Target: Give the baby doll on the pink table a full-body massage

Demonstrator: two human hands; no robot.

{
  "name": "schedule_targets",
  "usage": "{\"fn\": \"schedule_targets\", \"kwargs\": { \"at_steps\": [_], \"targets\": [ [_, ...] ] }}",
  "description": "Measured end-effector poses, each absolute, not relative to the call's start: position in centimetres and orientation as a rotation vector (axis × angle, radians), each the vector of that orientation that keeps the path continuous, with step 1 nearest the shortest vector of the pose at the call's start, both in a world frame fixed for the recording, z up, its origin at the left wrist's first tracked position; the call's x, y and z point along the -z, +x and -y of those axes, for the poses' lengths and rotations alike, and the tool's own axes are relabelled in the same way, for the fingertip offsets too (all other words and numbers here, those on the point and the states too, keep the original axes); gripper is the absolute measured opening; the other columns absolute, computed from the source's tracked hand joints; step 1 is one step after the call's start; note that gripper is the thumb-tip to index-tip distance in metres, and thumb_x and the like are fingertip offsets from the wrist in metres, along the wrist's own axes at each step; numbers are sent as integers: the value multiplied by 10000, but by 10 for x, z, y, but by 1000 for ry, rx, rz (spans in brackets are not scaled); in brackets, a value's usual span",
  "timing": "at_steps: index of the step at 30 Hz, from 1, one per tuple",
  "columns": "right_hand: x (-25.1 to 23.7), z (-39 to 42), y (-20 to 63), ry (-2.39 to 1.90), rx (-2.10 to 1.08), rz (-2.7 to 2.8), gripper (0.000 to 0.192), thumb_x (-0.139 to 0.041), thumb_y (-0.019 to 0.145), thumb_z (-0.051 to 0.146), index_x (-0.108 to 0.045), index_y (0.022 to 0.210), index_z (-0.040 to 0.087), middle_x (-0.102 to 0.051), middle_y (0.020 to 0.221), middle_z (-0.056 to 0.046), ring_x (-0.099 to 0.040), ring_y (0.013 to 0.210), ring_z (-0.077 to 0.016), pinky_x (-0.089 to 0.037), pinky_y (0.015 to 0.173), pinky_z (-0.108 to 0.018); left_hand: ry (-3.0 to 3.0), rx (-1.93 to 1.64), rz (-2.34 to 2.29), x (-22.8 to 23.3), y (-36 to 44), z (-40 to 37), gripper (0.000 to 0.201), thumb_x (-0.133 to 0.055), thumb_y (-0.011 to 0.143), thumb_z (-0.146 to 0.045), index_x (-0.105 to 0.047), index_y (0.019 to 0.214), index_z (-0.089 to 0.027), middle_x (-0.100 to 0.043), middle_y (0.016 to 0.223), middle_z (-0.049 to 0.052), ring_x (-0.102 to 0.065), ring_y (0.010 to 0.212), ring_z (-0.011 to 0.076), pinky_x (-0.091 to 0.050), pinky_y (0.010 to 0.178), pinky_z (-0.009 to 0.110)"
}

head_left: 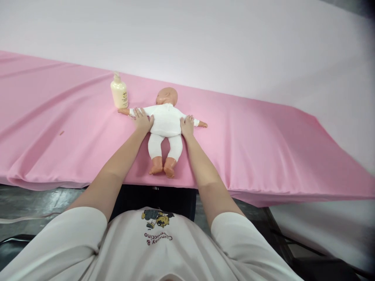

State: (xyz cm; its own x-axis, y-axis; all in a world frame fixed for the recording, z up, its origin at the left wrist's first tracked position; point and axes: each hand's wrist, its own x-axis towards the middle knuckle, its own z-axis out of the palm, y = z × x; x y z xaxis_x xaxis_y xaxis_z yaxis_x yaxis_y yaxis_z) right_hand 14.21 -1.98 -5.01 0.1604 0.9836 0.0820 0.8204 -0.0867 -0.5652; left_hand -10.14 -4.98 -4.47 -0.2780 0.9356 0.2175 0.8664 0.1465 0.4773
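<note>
A baby doll (166,119) in a white long-sleeved top and white trousers lies on the pink cloth, apparently on its front. Its bald head is turned to the left, both arms are stretched out sideways, and its bare feet point toward me. My left hand (142,121) rests on the doll's left-side sleeve, fingers spread and thumb against the torso. On the other side, my right hand (188,125) lies over the right-side sleeve close to the torso, its fingers stretched out. The undersides of both hands are hidden.
A cream pump bottle (119,93) stands upright just beyond the doll's left-side hand. Pink cloth (258,156) with folds covers the table up to its front edge. A small brownish piece (61,133) lies at the left. Behind the table rises a white surface (205,47).
</note>
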Motion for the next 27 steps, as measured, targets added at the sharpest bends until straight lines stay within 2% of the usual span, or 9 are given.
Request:
{"fn": "schedule_targets", "kwargs": {
  "at_steps": [4, 6, 8, 10, 12, 15, 21, 24, 27],
  "targets": [
    [27, -2, 127, -2057, -575, 1631, 800, -247, 1012, 545, -365, 1554, -31, -305, 1654, -304, -189, 1604, -398, -153, 1286, -645, 1866, -777, -2274, 49, -99, 51, 846, -423, 976, -478, -218, 1619, 32, -103, 1701, 323, -54, 1622, 425, 15, 1257, 701],
    [17, -8, 109, -2053, -614, 1650, 792, -291, 1003, 543, -374, 1555, -19, -346, 1630, -313, -230, 1587, -418, -176, 1271, -671, 1884, -760, -2277, 49, -99, 52, 845, -420, 983, -471, -210, 1615, 50, -97, 1692, 345, -51, 1619, 437, -6, 1256, 702],
    [12, -7, 85, -2008, -626, 1718, 836, -354, 989, 558, -262, 1614, 11, -256, 1678, -298, -211, 1593, -430, -188, 1257, -697, 1890, -753, -2276, 49, -99, 53, 840, -422, 989, -458, -203, 1613, 61, -93, 1687, 358, -50, 1617, 441, -19, 1256, 702],
    [12, 1, 60, -1937, -520, 1863, 881, -397, 980, 559, -136, 1654, 55, -90, 1723, -283, -125, 1608, -460, -127, 1221, -777, 1897, -752, -2268, 49, -99, 54, 831, -424, 994, -447, -202, 1614, 60, -90, 1688, 355, -44, 1619, 438, -27, 1254, 707],
    [15, 13, 41, -1855, -357, 1998, 927, -468, 958, 565, -123, 1659, 66, -25, 1731, -270, -51, 1612, -481, -66, 1210, -799, 1904, -750, -2260, 48, -100, 55, 821, -425, 1000, -440, -200, 1616, 53, -88, 1692, 346, -39, 1621, 431, -43, 1253, 712],
    [15, 30, 31, -1775, -261, 2191, 910, -532, 942, 581, -188, 1665, 150, -2, 1747, -214, -8, 1612, -488, -45, 1204, -806, 1908, -740, -2253, 48, -101, 55, 807, -425, 1008, -429, -200, 1618, 50, -87, 1694, 340, -41, 1624, 420, -61, 1259, 704],
    [4, 63, 41, -1677, -266, 2414, 687, -440, 1011, 554, -302, 1641, 317, -51, 1770, -50, -45, 1629, -426, -91, 1264, -727, 1919, -771, -2245, 48, -104, 54, 769, -409, 1006, -389, -219, 1618, 37, -98, 1699, 325, -51, 1626, 407, -70, 1258, 706],
    [6, 88, 48, -1622, -248, 2463, 600, -324, 1054, 475, -332, 1632, 316, -99, 1766, -29, -63, 1631, -410, -108, 1275, -708, 1914, -756, -2231, 45, -106, 57, 754, -413, 989, -344, -227, 1619, 26, -96, 1704, 315, -55, 1628, 398, -93, 1262, 693],
    [13, 113, 58, -1549, -256, 2467, 593, -261, 1062, 417, -311, 1641, 299, -132, 1759, -27, -91, 1638, -361, -120, 1295, -665, 1912, -736, -2209, 37, -107, 62, 738, -400, 987, -326, -241, 1620, 18, -86, 1707, 311, -48, 1627, 405, -81, 1266, 686]
  ]
}}
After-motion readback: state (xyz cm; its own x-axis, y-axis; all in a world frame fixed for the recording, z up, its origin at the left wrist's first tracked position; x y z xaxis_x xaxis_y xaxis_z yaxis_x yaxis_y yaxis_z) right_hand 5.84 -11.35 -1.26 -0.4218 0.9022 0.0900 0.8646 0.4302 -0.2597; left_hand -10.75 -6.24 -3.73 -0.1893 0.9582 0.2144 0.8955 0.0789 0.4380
